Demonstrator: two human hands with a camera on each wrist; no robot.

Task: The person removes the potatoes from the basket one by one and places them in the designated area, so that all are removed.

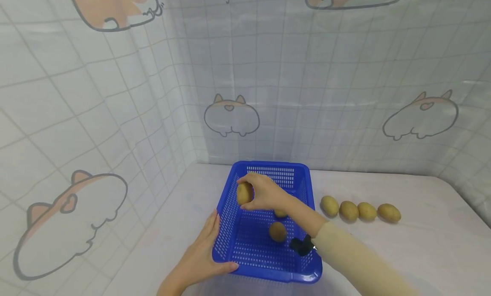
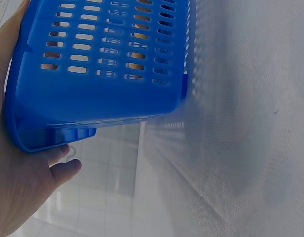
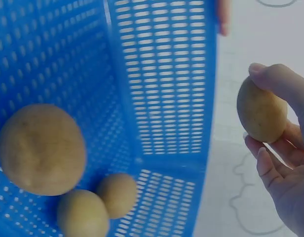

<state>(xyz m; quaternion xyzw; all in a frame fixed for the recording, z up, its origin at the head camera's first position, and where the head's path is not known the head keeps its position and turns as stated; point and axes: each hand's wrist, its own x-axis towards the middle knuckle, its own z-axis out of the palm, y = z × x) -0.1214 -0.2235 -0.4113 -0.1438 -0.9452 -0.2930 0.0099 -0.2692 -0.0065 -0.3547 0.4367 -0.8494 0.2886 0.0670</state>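
Note:
In the head view a blue plastic basket (image 1: 264, 268) with slotted sides sits on the table. My right hand (image 1: 264, 191) pinches a yellow-brown potato (image 1: 244, 193) between thumb and fingers, above the basket's left side. The right wrist view shows this potato (image 3: 262, 109) held at the fingertips, higher than the rim. My left hand (image 1: 201, 253) grips the basket's near left corner, thumb along the front rim and fingers down the left side. Inside lie a brown potato (image 1: 278, 231) and another potato (image 1: 280, 213) partly hidden by my right forearm; three potatoes show there in the right wrist view.
To the right of the basket, several potatoes (image 1: 349, 211) lie in a row on the white-covered table (image 1: 422, 249). A grid-patterned curtain (image 1: 318, 74) with cartoon animals hangs behind and at the sides. A black wrist device (image 1: 303, 246) overlaps the basket's right side.

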